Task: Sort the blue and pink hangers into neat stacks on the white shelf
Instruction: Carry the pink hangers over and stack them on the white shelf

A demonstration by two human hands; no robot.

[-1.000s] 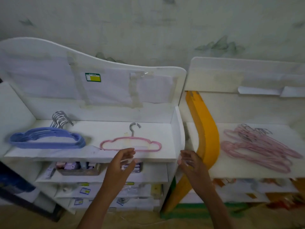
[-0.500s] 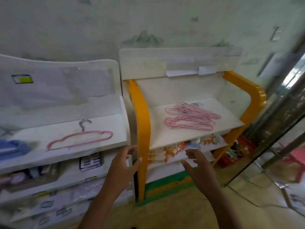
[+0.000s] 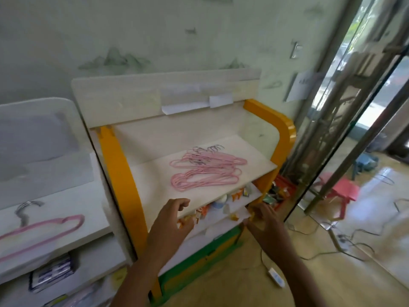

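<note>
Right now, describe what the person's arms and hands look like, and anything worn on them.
Both forearms come up from the bottom edge bare, with no sleeve in view. The left hand and right hand wear no gloves, and no watch, ring or bracelet shows on them. The picture is slightly blurred, so finer marks cannot be told.

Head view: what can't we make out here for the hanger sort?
- Blue hangers: none in frame, past the left edge.
- Single pink plastic hanger on the white left shelf: left end cut by the frame edge, blurred.
- Tangled pile of pink hangers: count unreadable, overlapping.
- Left hand, right hand: motion-blurred; shelf contact unclear.
</note>
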